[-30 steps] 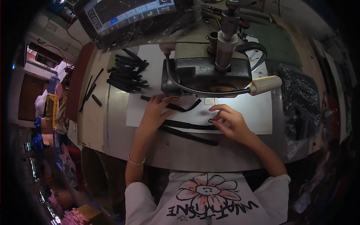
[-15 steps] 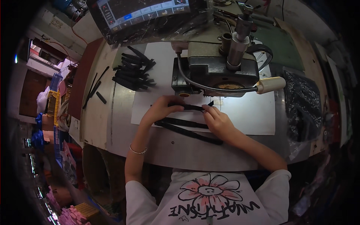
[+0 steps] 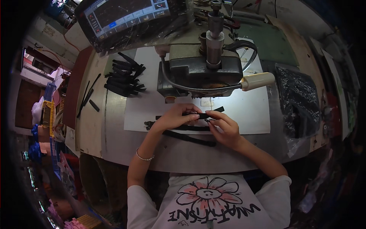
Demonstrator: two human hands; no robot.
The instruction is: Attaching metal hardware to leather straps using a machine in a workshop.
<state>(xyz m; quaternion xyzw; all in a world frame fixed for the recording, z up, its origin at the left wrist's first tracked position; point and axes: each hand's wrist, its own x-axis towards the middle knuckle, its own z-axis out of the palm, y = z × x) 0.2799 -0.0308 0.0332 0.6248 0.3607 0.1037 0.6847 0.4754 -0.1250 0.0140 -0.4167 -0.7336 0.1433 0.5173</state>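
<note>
A black fabric strip stretches between my hands over the white sheet, in front of the machine head. My left hand is closed on the strip, thumb in front and fingers behind. My right hand pinches around its other end with thumb and index finger; the strip's tip sticks out past the fingers. Nearer to me, two longer black strips lie partly under my hands; the closest strip slants across the front edge of the white sheet.
A pile of black strips lies left of the machine, with a few loose strips farther left. A plastic-wrapped screen stands behind. A pale-handled lamp juts out rightward. At the right is a clear bag of dark material.
Both hands have come slightly nearer to me with the strip, and the right fingers have opened a little and turned. The whole view has shifted, so the machine appears farther left.
</note>
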